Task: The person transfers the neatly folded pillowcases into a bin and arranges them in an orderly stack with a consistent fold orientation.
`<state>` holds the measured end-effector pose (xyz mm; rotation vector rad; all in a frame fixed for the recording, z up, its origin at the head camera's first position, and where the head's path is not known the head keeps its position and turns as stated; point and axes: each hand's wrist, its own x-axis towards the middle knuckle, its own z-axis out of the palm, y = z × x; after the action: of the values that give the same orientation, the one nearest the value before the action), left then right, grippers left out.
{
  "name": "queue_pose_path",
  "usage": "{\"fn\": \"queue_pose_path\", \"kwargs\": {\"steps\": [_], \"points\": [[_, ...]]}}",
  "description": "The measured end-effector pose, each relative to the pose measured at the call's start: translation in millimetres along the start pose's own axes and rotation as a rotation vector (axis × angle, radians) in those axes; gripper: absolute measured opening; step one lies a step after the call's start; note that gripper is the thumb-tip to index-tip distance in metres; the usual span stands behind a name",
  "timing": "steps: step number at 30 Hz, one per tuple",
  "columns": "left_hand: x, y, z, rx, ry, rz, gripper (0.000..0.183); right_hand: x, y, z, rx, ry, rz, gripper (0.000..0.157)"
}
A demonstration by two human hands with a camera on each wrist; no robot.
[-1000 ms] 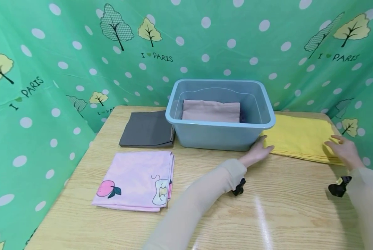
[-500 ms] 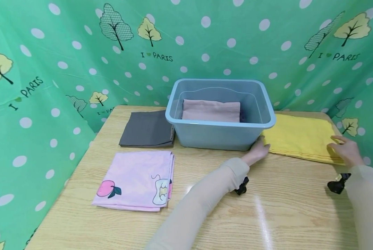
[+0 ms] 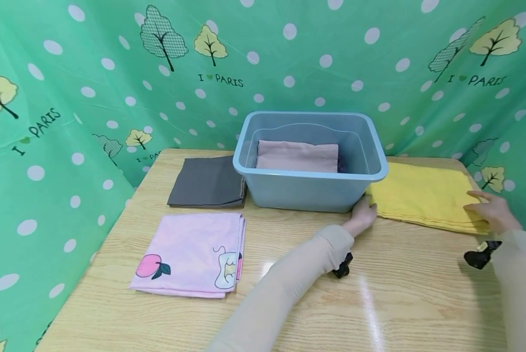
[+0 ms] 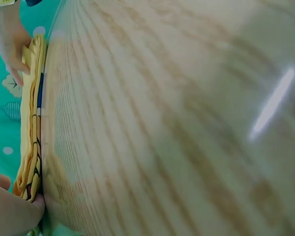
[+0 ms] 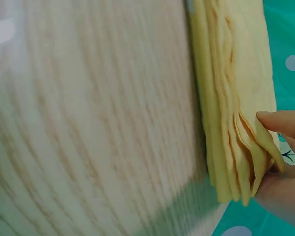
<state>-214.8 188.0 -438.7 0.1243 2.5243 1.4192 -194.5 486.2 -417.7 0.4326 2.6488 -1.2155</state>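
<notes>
A folded yellow cloth (image 3: pixel 425 195) with several layers lies at the right of the table, its left end tucked beside the blue bin. My left hand (image 3: pixel 362 214) grips that left end; the left wrist view shows the thumb low at the edge of the stacked folds (image 4: pixel 32 147). At the opposite end my right hand (image 3: pixel 493 211) pinches the corner. In the right wrist view a finger lies over the yellow layers (image 5: pixel 246 88) while the thumb sits under some of them. Dark printed lines show on the cloth's lower layers in the left wrist view.
The blue plastic bin (image 3: pixel 302 193) stands at the back centre with a folded mauve cloth (image 3: pixel 298 157) inside. Left of it lie a folded dark grey cloth (image 3: pixel 207 181) and, nearer, a folded pink printed cloth (image 3: pixel 192 244). A green dotted curtain (image 3: pixel 315 58) hangs behind the table.
The left hand's fingers have drawn in around the cloth's left end. My right hand has shifted slightly right and taken the corner between finger and thumb. The bin and other cloths stay put.
</notes>
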Motion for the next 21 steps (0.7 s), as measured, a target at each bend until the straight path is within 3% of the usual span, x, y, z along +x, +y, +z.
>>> {"fn": "queue_pose_path", "kwargs": {"steps": [2, 3, 5, 6, 8, 9, 13, 15, 21], "points": [[8.7, -6.8, 6.9, 0.012, -0.001, 0.007, 0.033, 3, 0, 0.5, 0.002, 0.009, 0.023, 0.071], [20.8, -19.1, 18.5, 0.03, 0.023, 0.056, 0.032, 3, 0, 1.2, 0.001, 0.014, 0.029, 0.071], [32.7, -29.8, 27.8, 0.011, 0.024, 0.064, 0.031, 6, 1, 2.1, 0.001, 0.024, 0.051, 0.071], [40.7, -38.7, 35.3, 0.021, 0.042, 0.105, 0.03, 7, 1, 2.7, -0.004, 0.03, 0.054, 0.071], [41.9, -41.2, 36.8, 0.01, 0.039, 0.104, 0.028, 7, 3, 2.4, -0.019, 0.029, 0.047, 0.07], [39.3, -40.1, 34.7, 0.003, 0.038, 0.105, 0.027, 6, 4, 2.0, -0.024, 0.026, 0.042, 0.07], [5.9, -13.0, 7.0, -0.06, 0.004, 0.032, 0.022, 5, 6, -0.3, -0.031, 0.01, 0.032, 0.068], [-6.2, -5.8, -0.6, -0.087, 0.017, 0.04, 0.021, 4, 7, -1.3, -0.023, 0.002, 0.039, 0.067], [-17.3, -2.6, -6.3, -0.187, 0.002, 0.051, 0.032, -1, 7, -5.5, 0.098, 0.009, -0.009, 0.062]]}}
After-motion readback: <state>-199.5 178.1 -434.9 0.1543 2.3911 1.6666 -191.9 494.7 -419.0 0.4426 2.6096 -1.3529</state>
